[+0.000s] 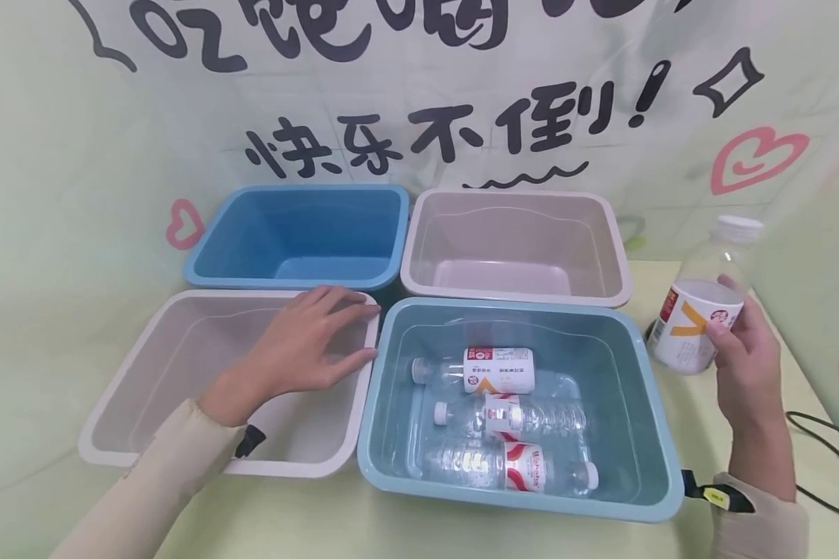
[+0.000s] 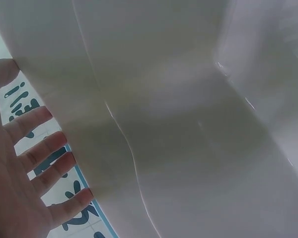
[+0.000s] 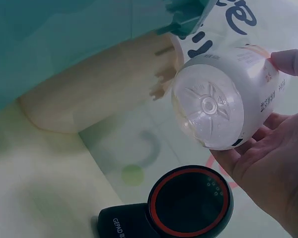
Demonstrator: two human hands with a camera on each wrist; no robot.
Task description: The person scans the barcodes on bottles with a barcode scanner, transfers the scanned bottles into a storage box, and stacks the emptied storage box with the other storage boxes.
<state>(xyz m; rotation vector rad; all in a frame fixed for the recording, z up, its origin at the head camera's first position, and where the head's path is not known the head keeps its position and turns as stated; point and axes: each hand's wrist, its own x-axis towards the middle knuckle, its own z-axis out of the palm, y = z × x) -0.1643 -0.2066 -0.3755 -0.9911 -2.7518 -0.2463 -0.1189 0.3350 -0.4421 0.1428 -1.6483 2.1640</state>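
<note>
My right hand (image 1: pixel 750 365) grips a clear plastic bottle (image 1: pixel 692 334) with a white cap and a white label bearing an orange mark. It is held tilted at the right of the teal bin (image 1: pixel 650 388), and the right wrist view shows its round base (image 3: pixel 208 106). In the teal bin lie a wider bottle (image 1: pixel 499 370) with a similar label and two slim water bottles (image 1: pixel 506 415) with red-and-white labels, all on their sides. My left hand (image 1: pixel 301 341) has its fingers spread, fingertips right at the rim of the front-left greyish-pink bin (image 1: pixel 175 373).
Behind stand a blue bin (image 1: pixel 322 225) and another greyish-pink bin (image 1: pixel 503 233), close against the front pair. A black round device with a red ring (image 3: pixel 191 201) stands on the table beyond the held bottle. A black cable (image 1: pixel 825 458) runs along the right edge.
</note>
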